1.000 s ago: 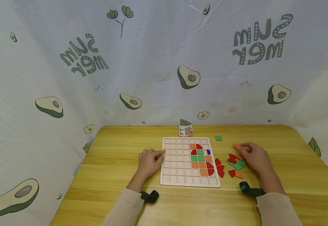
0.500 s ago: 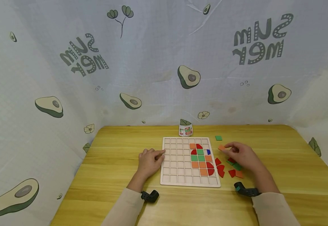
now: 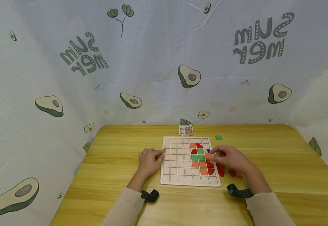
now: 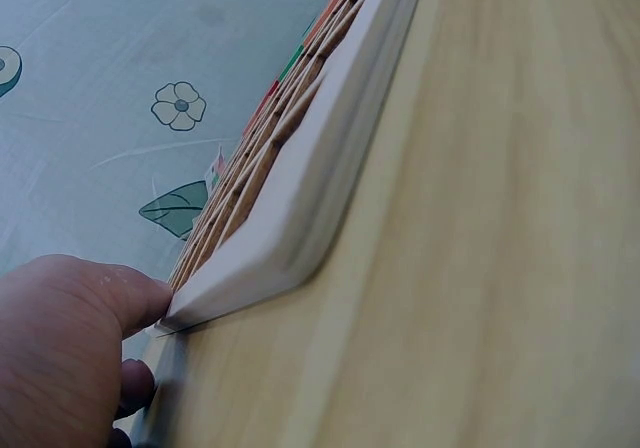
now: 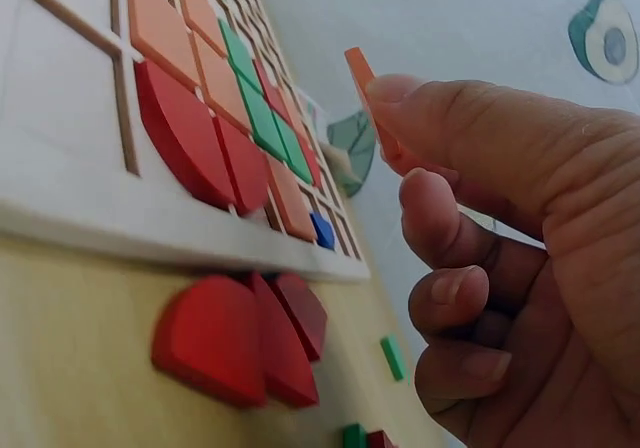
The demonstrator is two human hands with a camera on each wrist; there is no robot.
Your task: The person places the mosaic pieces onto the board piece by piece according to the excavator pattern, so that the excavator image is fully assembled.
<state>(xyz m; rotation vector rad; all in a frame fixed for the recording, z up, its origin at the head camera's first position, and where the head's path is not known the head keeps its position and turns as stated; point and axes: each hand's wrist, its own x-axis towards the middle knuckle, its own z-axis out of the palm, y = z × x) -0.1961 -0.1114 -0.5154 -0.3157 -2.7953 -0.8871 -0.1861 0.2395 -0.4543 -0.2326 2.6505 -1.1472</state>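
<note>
My right hand [image 3: 228, 157] pinches an orange square tile [image 5: 368, 98] between thumb and fingers, raised over the right side of the wooden grid board [image 3: 178, 181]. In the head view the held tile overlaps the cell just below a blue quarter-round piece [image 5: 322, 230]. Green squares, orange squares [image 3: 203, 171] and red quarter-rounds [image 5: 185, 133] sit in cells of the board's right half. My left hand [image 3: 150, 163] rests on the table at the board's left edge, its fingertips touching the rim with nothing picked up.
Several loose red quarter-round pieces [image 5: 212, 338] lie just right of the board, partly hidden by my right hand in the head view. A lone green square [image 3: 219, 137] lies behind them. A small patterned card [image 3: 186, 129] stands behind the board, near the printed cloth [image 3: 152, 78].
My right hand has carried the orange tile from the loose pieces leftward to above the board's right columns. My left hand has stayed at the board's left edge.
</note>
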